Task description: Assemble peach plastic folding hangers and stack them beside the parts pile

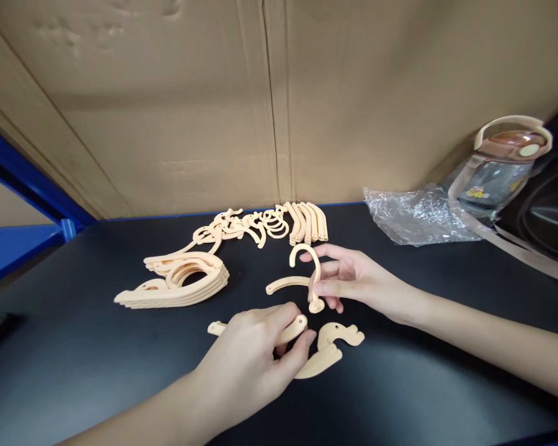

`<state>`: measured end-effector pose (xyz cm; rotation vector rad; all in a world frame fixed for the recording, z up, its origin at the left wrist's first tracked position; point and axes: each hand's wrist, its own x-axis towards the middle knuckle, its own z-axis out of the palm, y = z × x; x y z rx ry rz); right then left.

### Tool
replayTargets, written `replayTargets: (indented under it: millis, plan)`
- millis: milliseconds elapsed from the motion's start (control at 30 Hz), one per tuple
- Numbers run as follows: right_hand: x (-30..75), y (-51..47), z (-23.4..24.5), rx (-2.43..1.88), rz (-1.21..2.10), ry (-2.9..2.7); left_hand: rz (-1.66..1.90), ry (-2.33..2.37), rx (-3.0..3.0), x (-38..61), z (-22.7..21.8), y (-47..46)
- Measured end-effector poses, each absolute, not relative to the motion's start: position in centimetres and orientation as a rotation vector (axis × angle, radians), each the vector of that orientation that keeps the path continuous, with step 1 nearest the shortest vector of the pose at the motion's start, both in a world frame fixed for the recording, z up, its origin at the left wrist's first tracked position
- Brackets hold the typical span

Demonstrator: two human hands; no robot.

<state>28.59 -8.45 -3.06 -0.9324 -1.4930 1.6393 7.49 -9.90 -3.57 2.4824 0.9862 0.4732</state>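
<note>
A cream plastic hanger hook (317, 272) stands upright, pinched between the thumb and fingers of my right hand (348, 275). My left hand (255, 353) is closed around a cream hanger arm (291, 331), with a holed end showing past its fingers. Behind the hook lies another curved arm (286, 284), its right end hidden by my right hand. On the table beside my left fingertips is a flat, swan-necked hanger piece (330, 347), partly covered by that hand.
A stack of cream swan-shaped pieces (181, 285) sits at left. Loose hooks (274, 223) and a row of hanger arms (307, 223) lie at the back of the black table (134, 365). Clear plastic wrap (413, 214) and a strapped bottle (497, 173) are at right, cardboard (190, 111) behind.
</note>
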Motion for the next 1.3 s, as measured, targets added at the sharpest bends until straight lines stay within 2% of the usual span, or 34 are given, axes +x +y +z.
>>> replayTargets:
  millis: [367,800,1300]
  plan:
    - [28.8,-8.5,-3.8,-0.917,1.643,-1.468,0.598,0.706,2.888,7.3,-3.6,-8.5]
    - [28.5,-9.0,-3.7,-0.895,1.781,-1.319,0.628,0.627,2.914,7.3,-3.9,-7.9]
    - [28.2,-9.4,-3.3,-0.969,1.613,-1.389,0.676,0.639,3.093,7.3,-4.2,-8.2]
